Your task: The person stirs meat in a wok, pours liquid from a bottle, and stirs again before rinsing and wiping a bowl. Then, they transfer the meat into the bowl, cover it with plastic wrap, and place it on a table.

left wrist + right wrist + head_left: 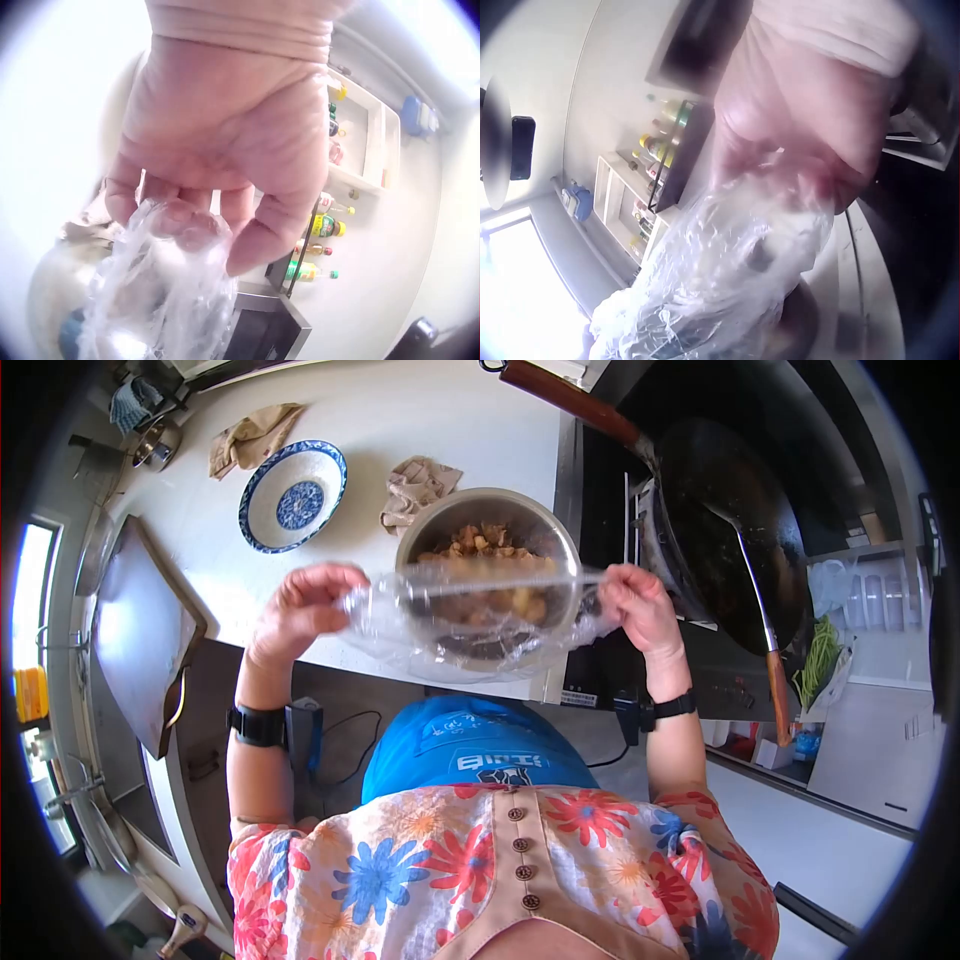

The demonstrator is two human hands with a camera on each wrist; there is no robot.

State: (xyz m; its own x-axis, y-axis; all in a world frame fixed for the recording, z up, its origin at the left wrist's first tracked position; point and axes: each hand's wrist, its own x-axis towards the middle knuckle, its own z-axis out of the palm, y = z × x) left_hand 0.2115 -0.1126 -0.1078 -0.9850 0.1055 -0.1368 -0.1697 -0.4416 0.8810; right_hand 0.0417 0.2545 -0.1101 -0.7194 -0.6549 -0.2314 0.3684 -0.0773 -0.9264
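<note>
A clear plastic film or bag [470,600] is stretched between both hands, above the near part of a metal pot [425,525] that holds browned pieces of food [490,543]. The left hand [305,610] grips its left end, and in the left wrist view the fingers of that hand [225,135] curl into the crumpled plastic [165,292]. At the other end the right hand [640,608] pinches the plastic; in the right wrist view this hand [810,112] has its fingertips bunched on the wrinkled plastic [727,247]. Food shows through the clear sheet.
A blue-and-white bowl [298,505] and two crumpled cloths [420,488] [255,438] lie on the white counter [360,410]. On the right, a wok [730,540] with a wooden-handled ladle [765,625] sits on the stove. A cutting board [150,635] stands at the left.
</note>
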